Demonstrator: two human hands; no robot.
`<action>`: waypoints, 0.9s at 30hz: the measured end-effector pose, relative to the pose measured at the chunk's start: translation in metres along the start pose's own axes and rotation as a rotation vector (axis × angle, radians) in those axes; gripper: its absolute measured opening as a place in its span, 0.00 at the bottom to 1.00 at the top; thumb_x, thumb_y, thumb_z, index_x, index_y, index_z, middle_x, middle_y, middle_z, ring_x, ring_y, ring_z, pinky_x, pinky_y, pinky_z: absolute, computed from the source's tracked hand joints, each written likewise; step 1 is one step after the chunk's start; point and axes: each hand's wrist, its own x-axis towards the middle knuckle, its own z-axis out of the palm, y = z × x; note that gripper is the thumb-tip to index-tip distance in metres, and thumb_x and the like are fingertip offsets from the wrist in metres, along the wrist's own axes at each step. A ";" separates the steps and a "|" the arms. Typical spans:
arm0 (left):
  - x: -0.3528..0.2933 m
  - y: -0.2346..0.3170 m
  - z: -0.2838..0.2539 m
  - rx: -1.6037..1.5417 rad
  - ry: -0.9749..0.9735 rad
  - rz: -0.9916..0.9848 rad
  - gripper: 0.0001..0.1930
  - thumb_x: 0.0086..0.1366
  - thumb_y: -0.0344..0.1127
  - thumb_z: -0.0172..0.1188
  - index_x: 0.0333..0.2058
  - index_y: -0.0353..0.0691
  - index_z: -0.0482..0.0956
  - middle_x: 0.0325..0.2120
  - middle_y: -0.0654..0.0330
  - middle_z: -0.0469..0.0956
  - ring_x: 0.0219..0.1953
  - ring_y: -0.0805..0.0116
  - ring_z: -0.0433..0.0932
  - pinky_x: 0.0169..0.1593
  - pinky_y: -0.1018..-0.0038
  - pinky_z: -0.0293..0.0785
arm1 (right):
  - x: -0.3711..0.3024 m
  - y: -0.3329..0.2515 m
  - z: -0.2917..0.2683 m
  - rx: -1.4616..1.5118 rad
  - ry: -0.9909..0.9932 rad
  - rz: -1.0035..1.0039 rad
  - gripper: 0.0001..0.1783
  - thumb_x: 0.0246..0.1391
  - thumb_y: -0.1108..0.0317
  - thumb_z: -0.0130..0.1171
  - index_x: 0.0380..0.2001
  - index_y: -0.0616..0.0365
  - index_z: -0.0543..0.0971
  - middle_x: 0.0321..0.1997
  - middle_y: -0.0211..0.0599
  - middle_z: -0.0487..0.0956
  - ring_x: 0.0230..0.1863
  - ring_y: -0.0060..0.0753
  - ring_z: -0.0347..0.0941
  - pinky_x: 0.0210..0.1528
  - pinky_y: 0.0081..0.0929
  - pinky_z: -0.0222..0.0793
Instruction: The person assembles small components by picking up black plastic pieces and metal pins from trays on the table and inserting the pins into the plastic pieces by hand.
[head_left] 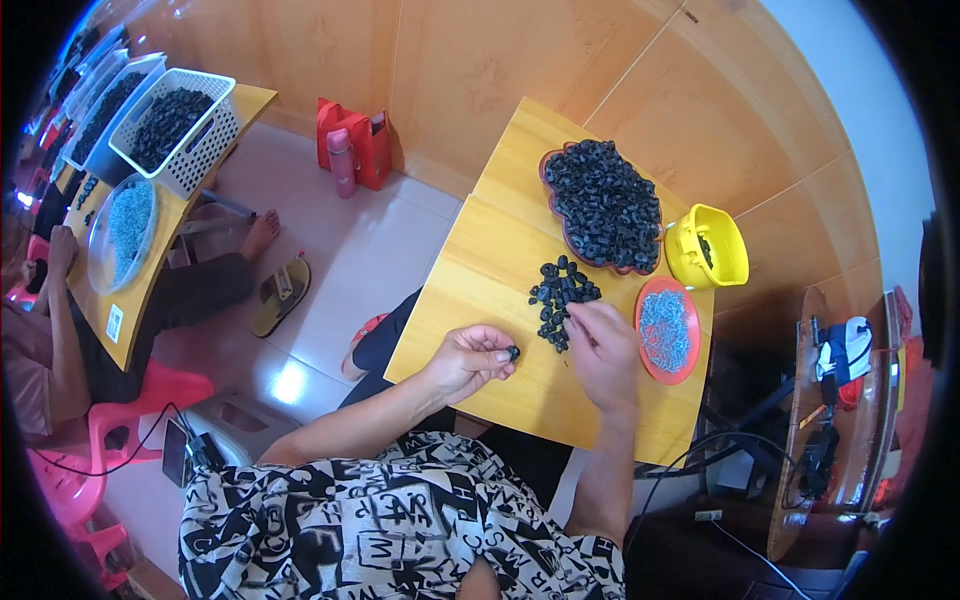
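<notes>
Between the thumb and fingers of my left hand is a small round black plastic part, held just above the wooden table. My right hand reaches over the right side of a loose group of black plastic parts. Its fingertips are pinched together among these pieces, and whatever they grip is hidden. Right of that hand lies a red plate of small silvery screws. Farther back, a dark red tray is heaped with more black parts.
A yellow plastic basket stands at the table's right edge. Cables hang at lower right beside a wooden stand. Left, a co-worker's hand rests at another table holding a white basket. A red bag stands on the floor.
</notes>
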 end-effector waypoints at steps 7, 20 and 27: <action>0.002 0.003 -0.004 -0.042 -0.012 0.023 0.08 0.56 0.20 0.56 0.37 0.33 0.75 0.31 0.55 0.78 0.31 0.65 0.79 0.36 0.73 0.76 | 0.006 0.051 0.061 -0.424 -0.115 -0.174 0.07 0.39 0.75 0.57 0.27 0.57 0.78 0.25 0.36 0.69 0.32 0.40 0.67 0.33 0.34 0.64; 0.009 -0.011 -0.005 0.046 -0.073 -0.049 0.06 0.57 0.25 0.58 0.35 0.38 0.75 0.25 0.64 0.76 0.27 0.73 0.76 0.31 0.79 0.72 | -0.044 0.030 0.052 0.304 -0.013 0.264 0.04 0.46 0.82 0.53 0.27 0.63 0.70 0.26 0.38 0.72 0.24 0.27 0.69 0.26 0.23 0.67; 0.003 -0.014 0.004 0.128 -0.068 -0.070 0.05 0.56 0.23 0.57 0.32 0.37 0.74 0.24 0.63 0.75 0.26 0.74 0.76 0.28 0.79 0.71 | -0.102 0.038 0.026 0.688 0.027 0.403 0.07 0.48 0.82 0.55 0.32 0.66 0.72 0.31 0.40 0.76 0.31 0.26 0.72 0.37 0.25 0.71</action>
